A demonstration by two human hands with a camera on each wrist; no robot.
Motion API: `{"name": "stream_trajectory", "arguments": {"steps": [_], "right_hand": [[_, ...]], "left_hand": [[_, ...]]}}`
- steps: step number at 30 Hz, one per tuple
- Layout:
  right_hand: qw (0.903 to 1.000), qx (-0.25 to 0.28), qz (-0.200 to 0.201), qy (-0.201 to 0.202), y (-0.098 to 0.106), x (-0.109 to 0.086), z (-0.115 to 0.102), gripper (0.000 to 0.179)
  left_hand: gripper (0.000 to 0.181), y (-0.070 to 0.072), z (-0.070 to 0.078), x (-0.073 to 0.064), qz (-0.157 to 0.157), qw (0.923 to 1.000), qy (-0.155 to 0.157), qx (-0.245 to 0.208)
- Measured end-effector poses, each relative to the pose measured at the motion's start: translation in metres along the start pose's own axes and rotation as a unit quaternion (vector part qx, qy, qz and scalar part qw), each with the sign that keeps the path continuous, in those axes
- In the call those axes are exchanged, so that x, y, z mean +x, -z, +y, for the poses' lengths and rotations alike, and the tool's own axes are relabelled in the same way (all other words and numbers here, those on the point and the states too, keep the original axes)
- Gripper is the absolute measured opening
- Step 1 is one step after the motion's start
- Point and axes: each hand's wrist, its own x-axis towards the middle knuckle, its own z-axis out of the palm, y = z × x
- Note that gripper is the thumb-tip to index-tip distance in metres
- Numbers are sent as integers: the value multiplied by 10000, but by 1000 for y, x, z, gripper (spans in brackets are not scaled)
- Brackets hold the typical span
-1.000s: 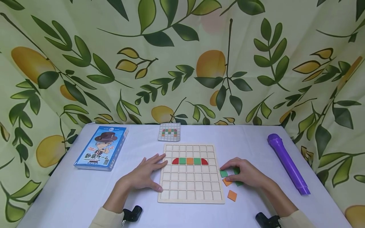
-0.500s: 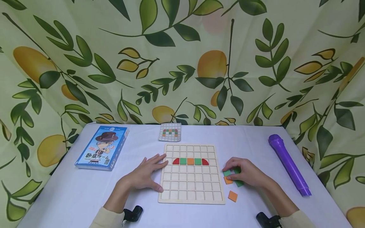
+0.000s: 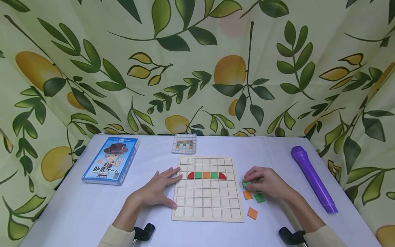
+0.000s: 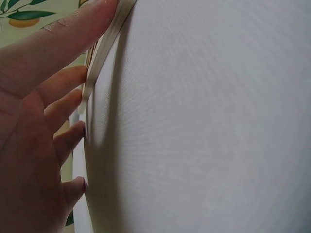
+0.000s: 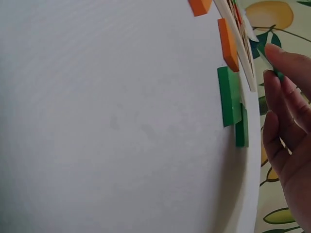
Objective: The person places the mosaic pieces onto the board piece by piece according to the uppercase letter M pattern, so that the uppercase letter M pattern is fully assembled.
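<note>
My left hand (image 3: 155,188) lies with spread fingers at the left edge of a wooden grid board (image 3: 206,202); in the left wrist view its thumb and fingertips touch the board's side. The board bears one row of flat tiles: a red rounded piece (image 3: 191,175), a green, an orange (image 3: 206,175), a green, and another red rounded piece. Right of the board, my right hand (image 3: 267,183) pinches a green square tile (image 5: 261,49) between thumb and fingers, raised off the table. Beneath it lie two green tiles (image 5: 229,94), one mostly hidden in the head view, and an orange tile (image 3: 248,195).
A second orange tile (image 3: 252,213) lies nearer the front. Behind the board is a small pattern card (image 3: 184,144). A blue game box (image 3: 111,161) stands at left, a purple microphone-shaped tube (image 3: 313,180) at right. A leaf-print curtain (image 3: 197,96) closes off the back.
My right hand has drawn the green tile away from the board's edge and lifted it, uncovering more of the orange and green tiles below. My left hand stays in place.
</note>
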Motion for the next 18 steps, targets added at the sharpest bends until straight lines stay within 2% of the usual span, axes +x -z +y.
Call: {"name": "stream_trajectory", "arguments": {"steps": [8, 18], "right_hand": [[9995, 129, -19, 279, -1, 6, -2, 17], [9976, 433, -237, 488, -18, 16, -11, 19]], "left_hand": [[103, 0, 0, 1, -43, 10000, 27, 30], [104, 0, -1, 2, -56, 9999, 1, 87]]}}
